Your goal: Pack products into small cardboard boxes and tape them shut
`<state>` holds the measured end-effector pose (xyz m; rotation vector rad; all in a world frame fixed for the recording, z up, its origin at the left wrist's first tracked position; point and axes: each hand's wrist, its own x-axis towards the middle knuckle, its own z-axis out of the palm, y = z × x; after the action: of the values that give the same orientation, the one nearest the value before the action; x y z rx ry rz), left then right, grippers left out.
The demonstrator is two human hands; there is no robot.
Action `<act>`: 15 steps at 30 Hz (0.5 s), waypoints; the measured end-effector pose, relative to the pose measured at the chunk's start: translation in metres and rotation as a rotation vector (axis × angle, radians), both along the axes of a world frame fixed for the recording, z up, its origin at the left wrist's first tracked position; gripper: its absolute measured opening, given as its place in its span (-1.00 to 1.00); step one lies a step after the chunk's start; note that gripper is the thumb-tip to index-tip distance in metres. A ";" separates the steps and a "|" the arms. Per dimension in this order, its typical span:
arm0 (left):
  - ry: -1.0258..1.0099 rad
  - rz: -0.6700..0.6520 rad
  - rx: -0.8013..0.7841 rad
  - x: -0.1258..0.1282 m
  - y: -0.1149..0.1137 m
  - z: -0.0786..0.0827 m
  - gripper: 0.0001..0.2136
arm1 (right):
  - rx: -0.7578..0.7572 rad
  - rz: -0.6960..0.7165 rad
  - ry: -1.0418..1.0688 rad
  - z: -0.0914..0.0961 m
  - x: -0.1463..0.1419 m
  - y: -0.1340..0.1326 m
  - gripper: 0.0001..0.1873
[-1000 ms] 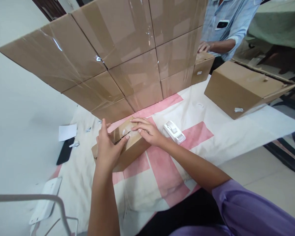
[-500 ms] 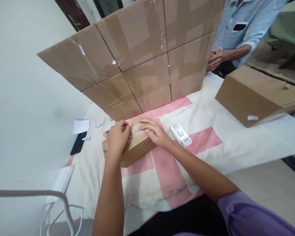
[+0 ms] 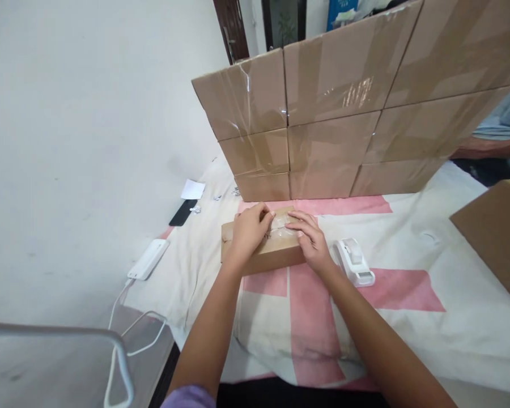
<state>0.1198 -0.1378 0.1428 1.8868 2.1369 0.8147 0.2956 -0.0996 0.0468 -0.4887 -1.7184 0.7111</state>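
Observation:
A small brown cardboard box (image 3: 268,259) lies on the pink and cream cloth (image 3: 399,283) in front of me, with clear tape (image 3: 279,223) across its top. My left hand (image 3: 247,233) rests on the box's top left, fingers curled and pinching at the tape. My right hand (image 3: 309,239) lies flat on the top right, fingers stretched toward the left hand. A white tape dispenser (image 3: 352,262) sits on the cloth just right of my right hand.
A wall of taped cardboard boxes (image 3: 344,119) is stacked behind the small box. Another brown box (image 3: 495,235) sits at the right edge. A black phone (image 3: 182,212), white paper (image 3: 193,189) and a white power adapter (image 3: 148,259) lie left. Another person's arm (image 3: 488,146) shows far right.
My view has swung left and the boxes now sit more to the right. My left hand moved from the box's side onto its top and pinches the tape; the right hand stays put.

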 end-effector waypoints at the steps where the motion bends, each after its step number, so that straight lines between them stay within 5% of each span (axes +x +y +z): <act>1: -0.003 -0.002 0.005 0.000 0.000 0.000 -0.82 | -0.001 0.000 0.001 0.000 0.000 0.000 -0.69; 15: 0.014 -0.009 -0.060 -0.001 -0.002 0.001 -0.83 | -0.019 -0.001 -0.009 -0.004 0.000 0.002 -0.66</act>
<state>0.1187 -0.1398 0.1439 1.8768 2.1341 0.7289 0.2960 -0.0972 0.0430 -0.5065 -1.7208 0.7256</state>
